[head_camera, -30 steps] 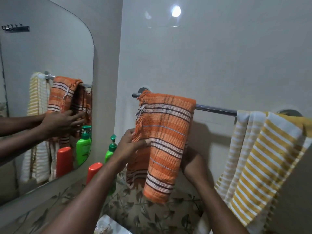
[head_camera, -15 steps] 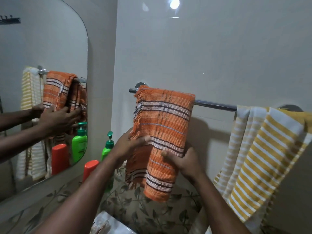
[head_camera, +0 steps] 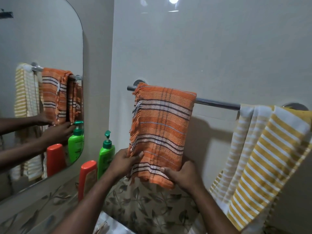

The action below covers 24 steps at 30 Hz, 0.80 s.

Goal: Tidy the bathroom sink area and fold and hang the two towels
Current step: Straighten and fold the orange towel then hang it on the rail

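By the red bottle (head_camera: 87,176) and green bottle (head_camera: 106,154), the left hand (head_camera: 125,161) pinched the orange towel (head_camera: 162,129) at its lower left edge. The right hand (head_camera: 184,174) gripped its bottom right corner. It hung folded over the left end of the rail (head_camera: 217,103), seemingly being straightened. The yellow towel (head_camera: 270,157), draped crookedly at the right end, probably needed squaring next.

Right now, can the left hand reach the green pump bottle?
Probably yes. The green pump bottle stands just beside the left hand with nothing between them, but that hand pinches the orange towel and must let go first.
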Motion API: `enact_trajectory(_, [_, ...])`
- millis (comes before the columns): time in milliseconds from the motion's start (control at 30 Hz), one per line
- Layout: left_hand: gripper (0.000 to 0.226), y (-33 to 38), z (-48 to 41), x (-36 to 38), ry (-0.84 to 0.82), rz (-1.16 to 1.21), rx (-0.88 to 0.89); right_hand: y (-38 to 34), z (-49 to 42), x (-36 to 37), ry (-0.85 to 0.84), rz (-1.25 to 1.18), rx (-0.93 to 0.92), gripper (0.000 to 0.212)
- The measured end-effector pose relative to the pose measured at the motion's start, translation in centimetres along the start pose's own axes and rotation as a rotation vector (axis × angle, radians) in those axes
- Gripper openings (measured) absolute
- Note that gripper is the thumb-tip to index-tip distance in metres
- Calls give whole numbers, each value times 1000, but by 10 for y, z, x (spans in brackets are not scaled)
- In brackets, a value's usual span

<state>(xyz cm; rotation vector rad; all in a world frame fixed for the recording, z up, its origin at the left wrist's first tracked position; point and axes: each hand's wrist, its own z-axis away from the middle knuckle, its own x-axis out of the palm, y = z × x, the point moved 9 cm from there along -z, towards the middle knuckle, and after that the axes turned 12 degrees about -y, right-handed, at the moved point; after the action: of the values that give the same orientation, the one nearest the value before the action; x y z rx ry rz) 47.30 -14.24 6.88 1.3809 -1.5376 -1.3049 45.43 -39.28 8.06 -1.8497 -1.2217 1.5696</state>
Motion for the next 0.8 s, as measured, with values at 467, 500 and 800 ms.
enact_trajectory(467, [62,-13,6,-1,-23,-49,-26,20,5,-9,100,203,154,67])
enact_trajectory(500, [58,-19,7,-1,-42,-103,-55,18,6,-8,100,211,150,64])
enact_trajectory(800, [16,-32,7,-19,196,-297,-124,12,12,-3,134,296,132,61])
